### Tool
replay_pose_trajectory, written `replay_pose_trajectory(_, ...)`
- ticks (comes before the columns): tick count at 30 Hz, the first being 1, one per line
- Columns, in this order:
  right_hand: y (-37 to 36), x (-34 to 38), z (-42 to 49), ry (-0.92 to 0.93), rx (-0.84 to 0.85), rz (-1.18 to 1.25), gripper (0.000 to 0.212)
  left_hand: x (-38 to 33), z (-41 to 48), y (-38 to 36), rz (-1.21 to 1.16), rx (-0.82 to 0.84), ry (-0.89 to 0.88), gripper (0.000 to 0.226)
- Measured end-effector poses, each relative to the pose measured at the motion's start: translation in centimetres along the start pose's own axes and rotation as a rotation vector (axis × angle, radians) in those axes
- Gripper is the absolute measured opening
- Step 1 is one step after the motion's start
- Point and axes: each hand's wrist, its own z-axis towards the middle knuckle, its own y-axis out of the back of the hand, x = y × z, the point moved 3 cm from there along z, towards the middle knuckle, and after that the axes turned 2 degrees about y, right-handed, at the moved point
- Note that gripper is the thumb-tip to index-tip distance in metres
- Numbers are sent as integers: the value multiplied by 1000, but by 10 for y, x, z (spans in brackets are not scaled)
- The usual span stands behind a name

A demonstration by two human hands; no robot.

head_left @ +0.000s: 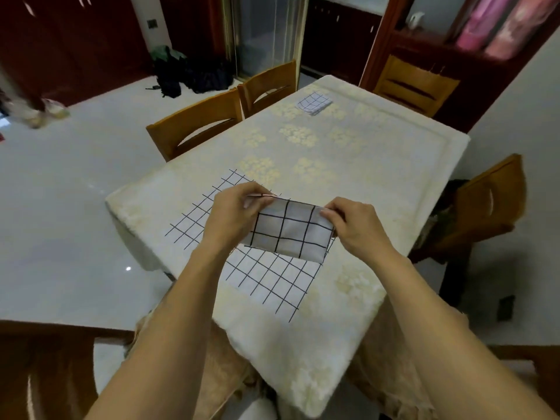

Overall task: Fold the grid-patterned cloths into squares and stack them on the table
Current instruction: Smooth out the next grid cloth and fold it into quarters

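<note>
Over the table (378, 153), left grip (233, 213) and right grip (354, 222) pinch a folded cloth (291, 231) — half-hiding the flat cloth (272, 280).

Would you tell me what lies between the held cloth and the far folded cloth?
Nothing: in the head view only bare flower-patterned tablecloth stretches between the held cloth and the folded cloth at the far end.

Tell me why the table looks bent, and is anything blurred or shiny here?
Head view: the wide-angle lens bows the table edges; a small glare spot shines on the floor at left; the far folded cloth and pink rolls look soft, while the held cloth is fairly sharp.
</note>
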Motion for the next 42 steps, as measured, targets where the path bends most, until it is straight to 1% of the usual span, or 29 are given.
replay_pose_trajectory(4, -2, 10, -41, -20, -137, 142, 15, -10, -42, 4, 4, -11, 34, 5)
replay_pose_trajectory(9, -15, 35, -82, -40, -200, 259, 14, -15, -92, 26, 118, -68, 11, 10)
replay_pose_trajectory(12, -24, 56, -98, -52, -214, 295, 13, -25, -111, 46, 142, -120, -26, 9)
replay_pose_trajectory(18, -38, 108, -115, -10, -271, 275, 14, -20, -135, 99, 170, -171, -57, 13)
replay_pose_trajectory(23, -77, 175, -125, 3, -286, 254, 12, 20, -158, 164, 131, -208, -33, 21)
replay_pose_trajectory(26, -114, 229, -130, -4, -289, 231, 12, 59, -173, 218, 127, -214, -20, 17)
replay_pose_trajectory(28, -141, 270, -133, -9, -301, 225, 12, 90, -179, 257, 86, -172, 12, 16)
replay_pose_trajectory(31, -179, 326, -134, -9, -332, 216, 12, 135, -186, 309, -42, -102, 41, 22)
replay_pose_trajectory(34, -203, 372, -129, -12, -357, 209, 12, 166, -189, 350, -118, -75, 66, 19)
replay_pose_trajectory(39, -225, 415, -114, -28, -363, 198, 14, 191, -170, 388, -97, -133, 35, 22)
replay_pose_trajectory(42, -233, 420, -98, -58, -385, 191, 14, 199, -150, 395, -92, -102, 17, 24)
